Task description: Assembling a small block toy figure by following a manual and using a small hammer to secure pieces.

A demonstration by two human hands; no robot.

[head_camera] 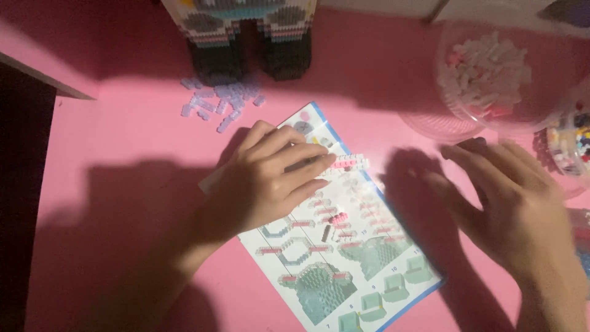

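My left hand (270,181) lies flat on a printed instruction sheet (344,270) on the pink table, its fingertips touching a short strip of small pink and white bricks (350,162). A few tiny pink bricks (337,217) lie loose on the sheet just below that hand. My right hand (510,197) hovers blurred at the right, fingers spread and holding nothing, just below a clear round tub (458,126) of white and pink bricks.
A pile of pale lilac bricks (218,101) lies at the upper left of the sheet. A tall brick-built model (246,37) stands at the back. A second clear tub with mixed coloured pieces (571,144) sits at the far right edge.
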